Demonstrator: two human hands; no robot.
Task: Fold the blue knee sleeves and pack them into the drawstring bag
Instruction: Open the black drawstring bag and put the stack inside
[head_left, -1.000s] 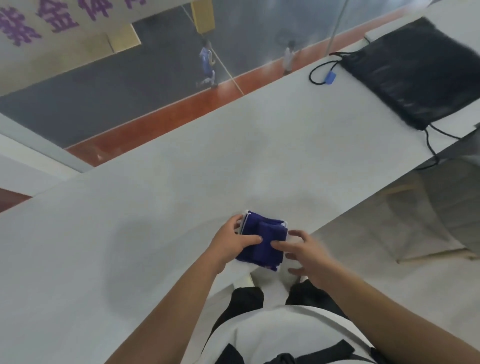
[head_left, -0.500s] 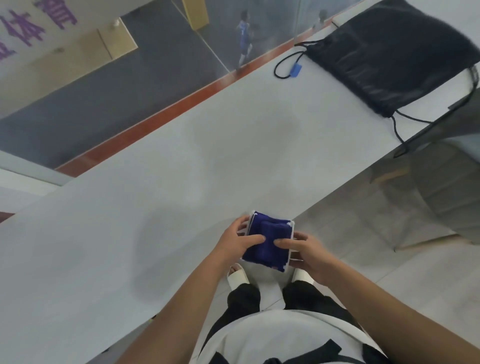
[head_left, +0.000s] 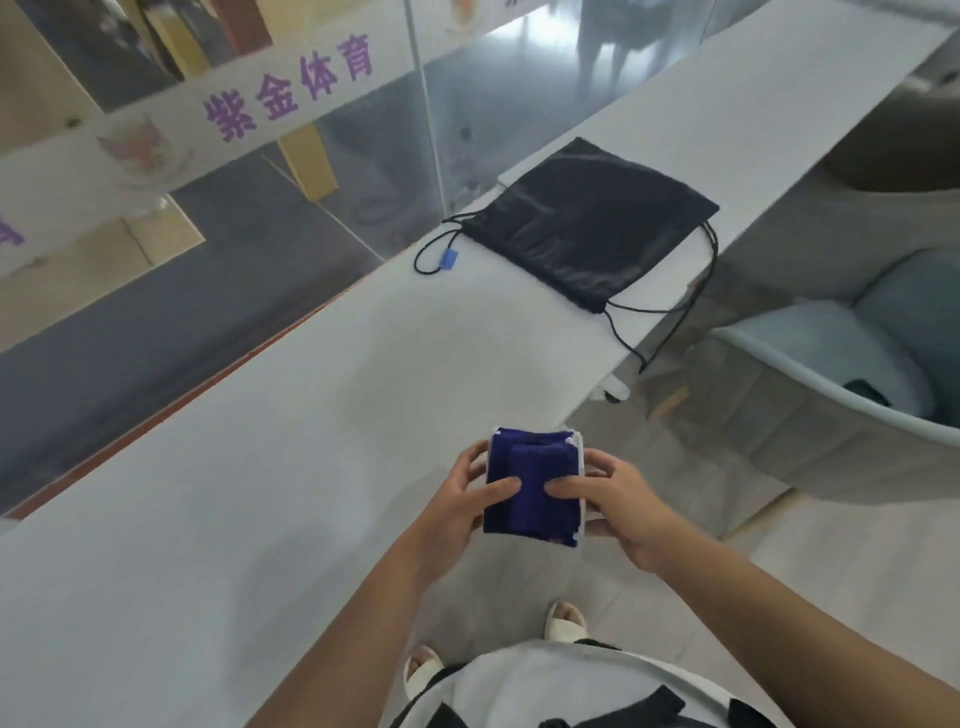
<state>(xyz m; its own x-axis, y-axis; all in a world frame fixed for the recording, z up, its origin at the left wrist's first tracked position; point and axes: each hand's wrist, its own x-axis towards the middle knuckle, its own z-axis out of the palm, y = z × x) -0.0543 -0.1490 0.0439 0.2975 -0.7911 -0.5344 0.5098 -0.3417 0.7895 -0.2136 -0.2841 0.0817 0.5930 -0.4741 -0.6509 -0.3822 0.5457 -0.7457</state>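
Both hands pinch one compact, squared bundle of folded dark blue knitted knee sleeves with white trim (head_left: 532, 486): the left hand (head_left: 457, 501) wraps its left edge with the thumb laid on top, and the right hand (head_left: 623, 504) mirrors it on the right edge, likely so that the layers cannot spring open. The bundle sits between the palms at the near edge of the long white table (head_left: 260, 493); whether it rests on the surface I cannot tell. Well beyond the grip and off to its right, the flat black fabric drawstring bag (head_left: 587, 221) lies on the table, its corded mouth turned towards the hands, apparently closed, so it probably needs opening before packing
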